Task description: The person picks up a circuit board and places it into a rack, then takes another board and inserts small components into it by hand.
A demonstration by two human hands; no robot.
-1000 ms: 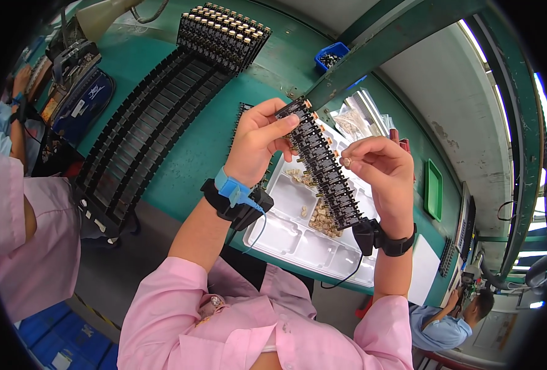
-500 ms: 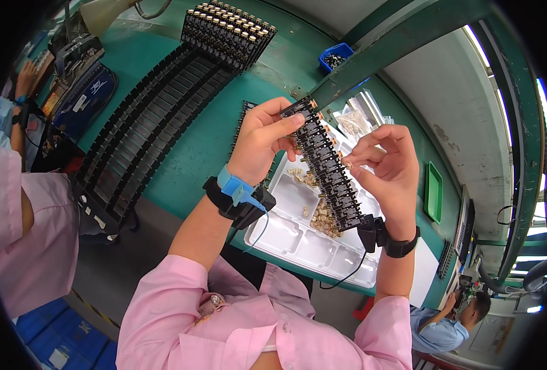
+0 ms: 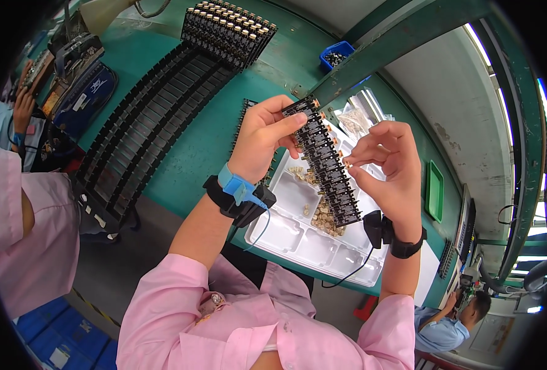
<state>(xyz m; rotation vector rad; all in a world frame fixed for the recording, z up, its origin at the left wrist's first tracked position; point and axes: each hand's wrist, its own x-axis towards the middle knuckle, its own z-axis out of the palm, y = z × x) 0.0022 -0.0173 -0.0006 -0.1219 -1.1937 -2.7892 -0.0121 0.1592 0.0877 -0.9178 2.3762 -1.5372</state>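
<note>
While the upper end of a black circuit-board strip [image 3: 327, 165] is being pinched between the thumb and fingers of the left hand [image 3: 258, 135], the thumb and index fingertip of the right hand [image 3: 387, 166] are being held close together at the strip's right edge; whether a small part is being gripped there cannot be told. The strip is being held aslant over a white tray [image 3: 278, 232], in whose compartments small brass-coloured parts [image 3: 326, 221] are being contained.
</note>
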